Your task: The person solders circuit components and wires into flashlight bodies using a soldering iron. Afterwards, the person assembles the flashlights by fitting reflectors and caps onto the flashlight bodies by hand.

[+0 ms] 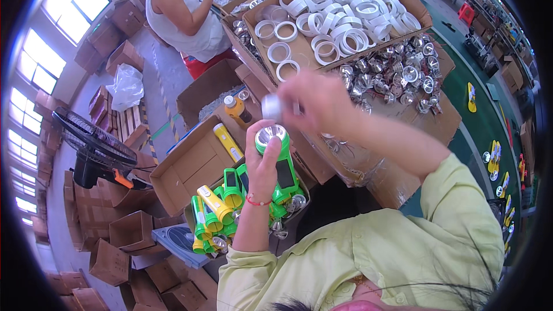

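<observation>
My left hand (262,164) is closed around a green flashlight (285,174) with a dark panel on its body. A shiny reflector (269,133) sits in the flashlight's upturned head. Just above it, my right hand (319,101), smeared by motion, grips a white ring (271,106). The ring is apart from the flashlight head. Below my left hand, a carton holds several green and yellow flashlight bodies (214,207), with loose reflectors among them.
A large carton tray (250,23) of white rings stands ahead, beside a heap of wired reflectors (403,75). An orange-capped bottle (236,106) stands in a box. At left is a black fan (95,141). A co-worker (184,17) works at the far left.
</observation>
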A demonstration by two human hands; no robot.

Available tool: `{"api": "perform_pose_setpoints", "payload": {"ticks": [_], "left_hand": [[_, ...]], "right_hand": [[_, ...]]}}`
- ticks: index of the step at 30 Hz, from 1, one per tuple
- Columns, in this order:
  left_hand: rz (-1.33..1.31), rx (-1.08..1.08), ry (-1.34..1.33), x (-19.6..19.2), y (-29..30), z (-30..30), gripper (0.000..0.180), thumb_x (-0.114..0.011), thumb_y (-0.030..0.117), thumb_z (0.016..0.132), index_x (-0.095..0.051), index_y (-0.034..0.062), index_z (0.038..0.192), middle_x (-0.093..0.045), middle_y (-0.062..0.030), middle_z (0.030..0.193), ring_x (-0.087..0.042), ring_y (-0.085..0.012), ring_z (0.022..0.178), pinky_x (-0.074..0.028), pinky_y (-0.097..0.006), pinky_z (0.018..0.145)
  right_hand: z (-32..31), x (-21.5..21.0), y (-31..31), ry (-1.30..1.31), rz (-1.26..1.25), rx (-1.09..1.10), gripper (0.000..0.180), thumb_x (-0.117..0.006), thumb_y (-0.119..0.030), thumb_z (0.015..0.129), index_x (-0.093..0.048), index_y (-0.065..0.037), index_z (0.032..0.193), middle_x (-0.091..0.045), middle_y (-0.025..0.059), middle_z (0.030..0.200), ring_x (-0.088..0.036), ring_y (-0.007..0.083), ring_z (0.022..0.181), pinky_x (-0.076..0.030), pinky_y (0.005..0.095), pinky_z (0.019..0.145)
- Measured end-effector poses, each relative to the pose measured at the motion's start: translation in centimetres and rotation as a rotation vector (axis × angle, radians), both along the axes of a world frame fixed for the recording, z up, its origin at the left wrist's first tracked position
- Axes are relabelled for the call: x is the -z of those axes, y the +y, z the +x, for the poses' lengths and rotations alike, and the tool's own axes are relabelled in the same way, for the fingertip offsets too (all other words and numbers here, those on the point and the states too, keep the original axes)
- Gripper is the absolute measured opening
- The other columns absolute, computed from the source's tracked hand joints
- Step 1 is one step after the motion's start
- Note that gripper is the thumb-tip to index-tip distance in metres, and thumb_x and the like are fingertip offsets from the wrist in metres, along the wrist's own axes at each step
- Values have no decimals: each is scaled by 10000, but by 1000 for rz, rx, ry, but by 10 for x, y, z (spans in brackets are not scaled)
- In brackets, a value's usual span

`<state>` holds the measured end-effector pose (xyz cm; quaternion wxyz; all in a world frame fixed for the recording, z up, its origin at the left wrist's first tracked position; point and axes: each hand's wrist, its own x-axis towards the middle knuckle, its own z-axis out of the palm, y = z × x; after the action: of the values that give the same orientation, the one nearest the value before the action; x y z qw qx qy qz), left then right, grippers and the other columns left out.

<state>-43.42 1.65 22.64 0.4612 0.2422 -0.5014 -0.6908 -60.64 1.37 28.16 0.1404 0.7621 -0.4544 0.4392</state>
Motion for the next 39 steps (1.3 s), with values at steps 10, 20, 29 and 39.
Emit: {"api": "perform_pose_setpoints", "payload": {"ticks": [10,20,29,39], "left_hand": [[-272,76,-88,-7,18,1,430,-428,296,885,-392,19,1212,-503,-75,1118,-481,-144,1048,-390,-280,889],[136,-13,-169,-6,34,-6,521,-268,417,957,-546,-14,1050,-600,-73,915,-579,-146,826,-458,-283,727],[-288,418,-266,-11,37,26,464,-617,183,838,-384,19,1203,-518,-103,1055,-556,-143,900,-474,-280,752],[80,748,-293,-43,78,41,366,-593,243,853,-435,15,1093,-551,-50,721,-561,-122,592,-452,-249,519]], "right_hand": [[12,1,62,-122,172,-399,231,-666,-162,774,-599,-30,952,-563,95,916,-540,288,965,-452,374,806],[40,22,96,-47,251,-188,422,-699,-127,706,-505,31,1046,-466,185,1218,-458,365,1147,-418,390,944],[10,20,107,-493,449,-245,475,-593,-46,824,-460,-28,1280,-505,137,1279,-549,217,1106,-435,318,923],[16,-14,161,-381,336,-337,348,-462,-73,885,-498,68,1201,-489,260,1237,-506,364,1140,-423,384,944]]}}
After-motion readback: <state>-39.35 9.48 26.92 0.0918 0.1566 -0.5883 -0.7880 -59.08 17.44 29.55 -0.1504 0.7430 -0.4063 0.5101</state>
